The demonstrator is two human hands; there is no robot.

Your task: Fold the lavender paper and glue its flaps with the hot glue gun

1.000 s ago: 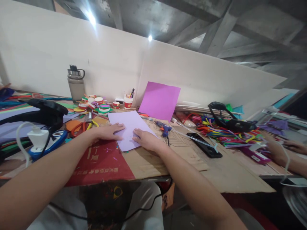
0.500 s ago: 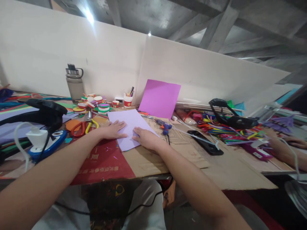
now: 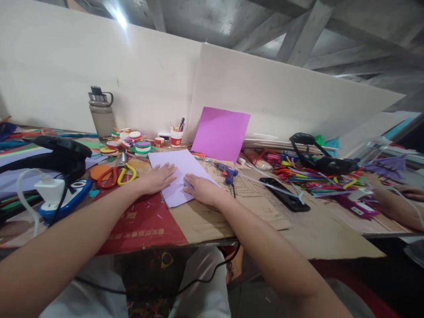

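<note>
A light purple sheet of paper lies at a slant on the table in front of me. My left hand rests flat on its left side with the fingers stretched out. Across from it, my right hand presses on the sheet's right part, also open, palm down. Neither hand grips anything. Left of my left hand lies a pair of pliers with one red and one yellow handle. To the right of my right hand is a blue-purple glue gun with an orange trigger.
A magenta sheet leans against the white panel. A bottle, paper cup with pens and ribbon rolls stand behind. Rightward are a black phone, colourful pipe cleaners and another person's arm.
My left hand has slid slightly on the sheet, and its thumb no longer sticks out toward the right hand. The right hand stays almost in place. The view has shifted slightly.
</note>
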